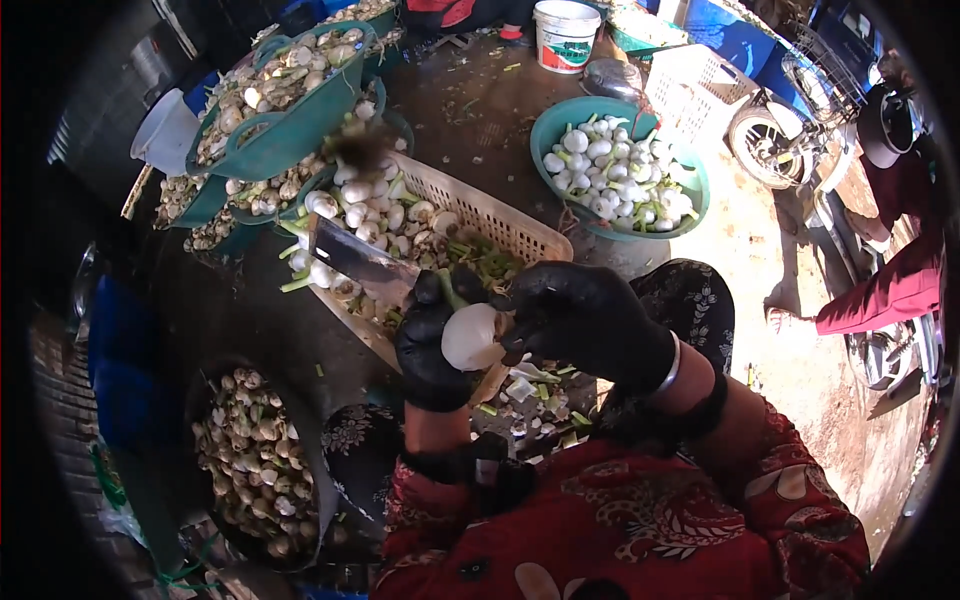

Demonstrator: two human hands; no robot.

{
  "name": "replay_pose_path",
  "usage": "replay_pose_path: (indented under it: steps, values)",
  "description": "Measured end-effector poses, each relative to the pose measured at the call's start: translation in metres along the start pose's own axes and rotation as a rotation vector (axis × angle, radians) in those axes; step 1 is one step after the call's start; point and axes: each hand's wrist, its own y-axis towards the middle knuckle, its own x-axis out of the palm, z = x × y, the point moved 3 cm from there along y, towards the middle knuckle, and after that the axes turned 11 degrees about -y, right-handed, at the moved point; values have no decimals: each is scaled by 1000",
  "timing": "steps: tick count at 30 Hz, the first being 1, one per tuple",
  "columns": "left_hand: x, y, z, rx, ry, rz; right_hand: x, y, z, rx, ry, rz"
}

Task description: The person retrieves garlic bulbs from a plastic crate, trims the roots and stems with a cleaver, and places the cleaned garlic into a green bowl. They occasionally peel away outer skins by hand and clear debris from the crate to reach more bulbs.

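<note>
In front of me, my left hand (428, 345), in a black glove, holds a large white garlic bulb (470, 338) with a short green stem. A wide cleaver blade (362, 262) juts out to the left beyond that hand's fingers. Its handle is hidden, so how it is held is unclear. My right hand (590, 320), also black-gloved, has its fingers closed against the bulb's right side, where the skin looks torn. Beneath lies a cream plastic crate (490, 212) with garlic bulbs and green trimmings in it.
Green tubs (300, 140) piled with garlic are stacked at the far left. A green basin (545, 125) of clean white bulbs stands beyond the crate. At lower left is a dark tub (205, 385) of small bulbs. A person's red trouser leg (885, 295) and a bicycle wheel (765, 145) are at right.
</note>
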Motion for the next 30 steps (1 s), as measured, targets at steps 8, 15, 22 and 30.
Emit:
replay_pose_path:
  steps: [8,15,22,30]
  values:
    - [0,1,-3,-68,-38,-37,1,-1,-5,-58,-213,86]
    - [-4,4,-3,21,99,-35,14,-11,-3,-455,-706,-16]
    - [-32,-4,6,199,1196,110,11,-14,46,483,463,-42]
    - [-7,4,-9,60,774,361,-25,1,64,597,689,-49]
